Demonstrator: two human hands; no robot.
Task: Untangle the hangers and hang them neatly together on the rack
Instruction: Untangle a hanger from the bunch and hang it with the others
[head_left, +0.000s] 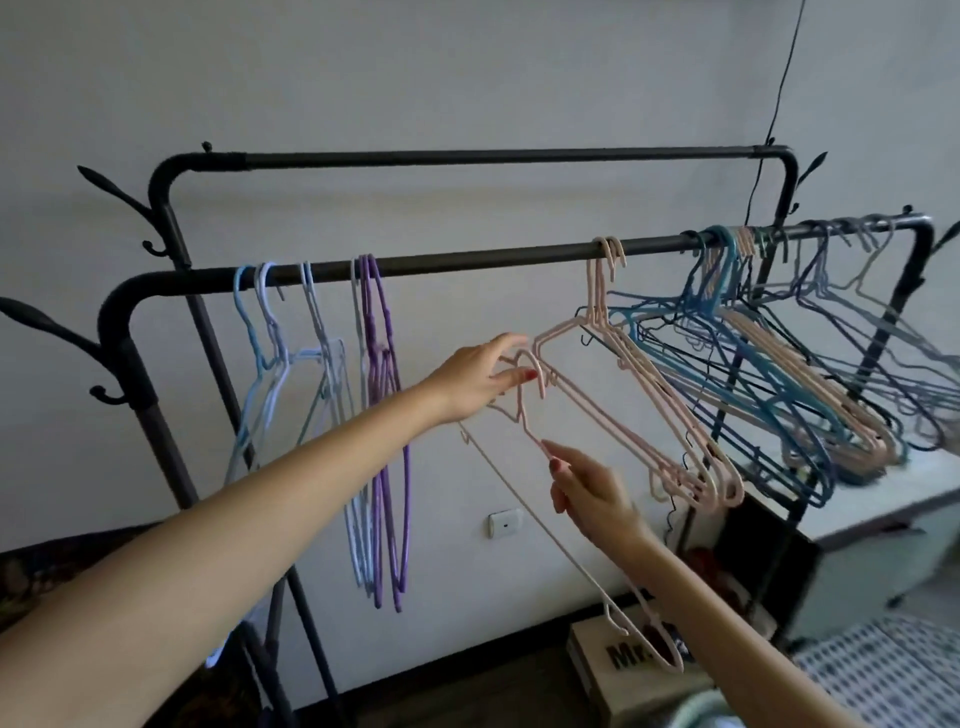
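Note:
A black double-bar rack (467, 260) stands against the wall. A loose pink hanger (524, 499) hangs free of the bar, tilted down to the right. My left hand (478, 379) pinches its hook, which sits against the shoulder of a pink hanger group (639, 410) on the front bar. My right hand (592, 493) pinches the loose hanger's shoulder wire just below the neck. Pale blue hangers (270, 353) and purple hangers (384, 415) hang at the left. A tangled bunch of blue, pink and grey hangers (789, 374) crowds the bar's right end.
Side hooks (104, 187) stick out from the rack's left posts. A white cabinet (872, 525) stands at the right, a cardboard box (623, 670) sits on the floor below my right arm. A black cable (779, 104) runs up the wall. A wall socket (505, 524) is behind.

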